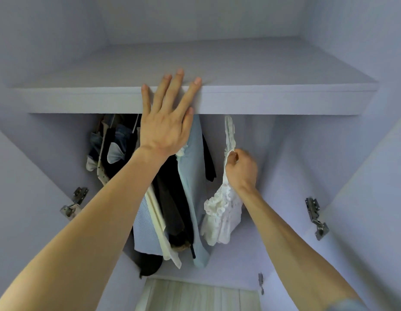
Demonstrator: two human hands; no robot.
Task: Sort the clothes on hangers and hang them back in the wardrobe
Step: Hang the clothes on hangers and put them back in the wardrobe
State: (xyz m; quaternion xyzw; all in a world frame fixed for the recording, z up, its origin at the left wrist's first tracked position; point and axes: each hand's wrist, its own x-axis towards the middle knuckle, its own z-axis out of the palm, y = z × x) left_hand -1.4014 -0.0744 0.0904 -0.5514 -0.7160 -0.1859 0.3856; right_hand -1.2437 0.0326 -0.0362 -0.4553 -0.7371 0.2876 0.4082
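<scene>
I look into an open wardrobe. My left hand [167, 117] lies flat with fingers spread against the front edge of the wardrobe shelf [284, 99]. My right hand [241, 168] pinches the strap of a white ruffled top [222, 212] that hangs alone to the right, below the shelf. Left of it hang a pale blue garment [192, 176] and several dark, cream and denim clothes [118, 151], packed close together. The rail and the hangers are hidden behind the shelf edge.
Metal door hinges [75, 202] sit on the left side panel, with another hinge [316, 217] on the right panel. A light wooden floor [195, 295] shows at the bottom. The wardrobe's right half holds only the white top.
</scene>
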